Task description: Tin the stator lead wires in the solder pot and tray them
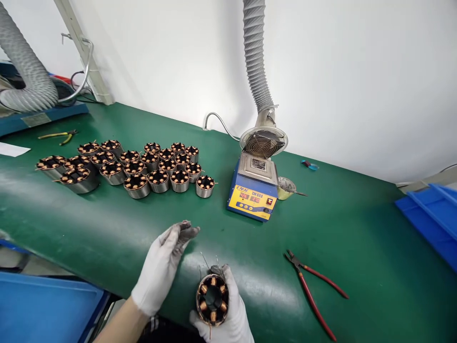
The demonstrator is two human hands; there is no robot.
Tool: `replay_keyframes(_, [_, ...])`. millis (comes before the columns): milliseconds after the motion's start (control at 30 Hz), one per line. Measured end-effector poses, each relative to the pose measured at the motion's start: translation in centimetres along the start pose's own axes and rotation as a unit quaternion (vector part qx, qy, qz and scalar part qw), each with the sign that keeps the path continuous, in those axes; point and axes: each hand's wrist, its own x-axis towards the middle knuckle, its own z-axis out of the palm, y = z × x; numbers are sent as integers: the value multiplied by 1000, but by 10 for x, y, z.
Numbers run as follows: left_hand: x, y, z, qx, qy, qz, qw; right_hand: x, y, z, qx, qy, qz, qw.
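A motor stator (200, 305) with copper coils around a round black opening is in my right hand (237, 309), which wears a white glove with dark fingertips. Its fingers wrap the stator's right side and underside. Thin wire ends stick up from the far rim, and one more hangs at the near rim. To the left, my left hand (160, 267), also gloved, hovers apart from the stator. The fingers are stretched forward, close together, and I see nothing in them.
Several stators (137, 186) stand grouped on the green table (171, 216). A blue-yellow solder pot (252, 195) sits beneath an extraction hose (255, 52), beside a small cup (285, 189). Red-handled pliers (303, 276) lie right, yellow-handled cutters (60, 136) far left. Blue bins (46, 305) flank the table.
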Motion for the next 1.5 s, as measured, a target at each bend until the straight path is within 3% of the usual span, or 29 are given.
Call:
replay_keyframes(100, [-7, 2, -8, 182, -89, -67, 977, 1, -7, 6, -63, 15, -53, 996])
replay_keyframes(167, [-9, -1, -5, 239, -124, -112, 957, 4, -10, 11, -75, 22, -81, 994])
replay_keyframes(267, [0, 0, 4, 193, -119, -121, 966, 7, -11, 13, -91, 29, -122, 988])
replay_keyframes(367, [11, 9, 5, 106, -52, -60, 991, 6, -4, 9, -138, 33, -155, 978])
replay_keyframes(433, [11, 14, 2, 111, -30, -50, 992, 5, 3, 6, -179, 37, -169, 968])
replay_keyframes(567, [-4, 9, 0, 191, -92, -138, 968, 7, 13, -1, -243, 19, -223, 944])
replay_keyframes(700, [-11, 2, 11, 208, -95, -134, 964, 13, 3, -4, -273, -9, -283, 920])
replay_keyframes(833, [-9, 1, 17, 263, -125, -123, 949, 14, -7, -1, -282, -4, -282, 917])
replay_keyframes(933, [-9, -2, 14, 273, -123, -103, 949, 13, -1, 2, -270, -3, -265, 926])
replay_keyframes(1100, [-8, -5, 5, 260, -57, -30, 964, 11, 14, 3, -227, 17, -211, 951])
replay_keyframes(1200, [-12, -2, -3, 274, -15, 30, 961, 7, 9, 1, -204, 0, -142, 969])
replay_keyframes(1300, [-16, -5, -18, 359, 5, 80, 930, 2, -4, -3, -161, -10, -58, 985])
replay_keyframes(1367, [-17, -13, -34, 440, 11, 147, 886, 2, -14, -7, -123, -10, -30, 992])
replay_keyframes(1433, [-13, -24, -51, 521, 16, 268, 810, 9, -24, -13, -47, -23, 0, 999])
replay_keyframes(1500, [-6, -37, -66, 568, 4, 420, 708, 25, -36, -25, 34, -39, 20, 998])
